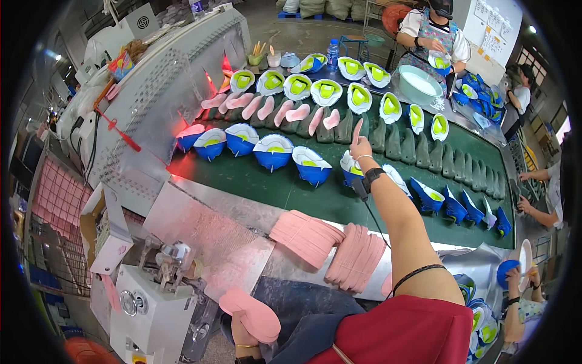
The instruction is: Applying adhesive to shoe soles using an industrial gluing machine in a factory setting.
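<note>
My right hand (362, 149) reaches over the green belt (254, 189), its fingers closed on one pink insole (356, 130) held upright beside a row of dark green shoe lasts (393, 141). Low at the front, my left hand (244, 333) grips several pink insoles (250, 310) as a loose stack; its fingers are partly hidden under them. Further left along the row, pink insoles (284, 113) lie on top of the lasts. Blue and white shoe uppers (272, 153) with lime linings line the near side, and more uppers (297, 87) stand along the far side.
Two piles of pink insoles (306, 238) lie on the metal ledge before me. A white machine (142, 309) stands at lower left; a large perforated housing (157, 115) glows red where the belt meets it. Co-workers stand across and to the right, one near a pale green basin (419, 85).
</note>
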### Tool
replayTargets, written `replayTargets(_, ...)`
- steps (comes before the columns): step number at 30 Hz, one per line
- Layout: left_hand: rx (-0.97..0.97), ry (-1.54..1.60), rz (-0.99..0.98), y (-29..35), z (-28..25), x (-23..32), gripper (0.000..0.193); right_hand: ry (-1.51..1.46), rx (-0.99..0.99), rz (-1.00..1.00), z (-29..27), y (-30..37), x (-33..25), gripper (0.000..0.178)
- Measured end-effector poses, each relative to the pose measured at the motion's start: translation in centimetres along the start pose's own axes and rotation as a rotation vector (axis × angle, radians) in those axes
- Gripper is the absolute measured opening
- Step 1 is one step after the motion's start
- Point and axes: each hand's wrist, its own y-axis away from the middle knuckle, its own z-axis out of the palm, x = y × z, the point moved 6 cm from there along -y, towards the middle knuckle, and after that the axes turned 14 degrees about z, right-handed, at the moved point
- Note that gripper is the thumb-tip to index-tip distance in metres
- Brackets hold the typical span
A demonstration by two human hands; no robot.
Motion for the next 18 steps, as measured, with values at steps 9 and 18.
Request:
replayTargets(9, -0.052, -0.072, -0.061, 0.1, 1.2, -1.8, 0.042, -0.318, -0.134, -0.636, 3.5, 10.8, -9.1, 0.029)
replayTargets(18, 0.101, -0.111, 0.169, -0.5, -1.5, 0.2, 0.029, 0.001, -1.328, -0.729, 3.7, 53.2, -0.1, 0.030)
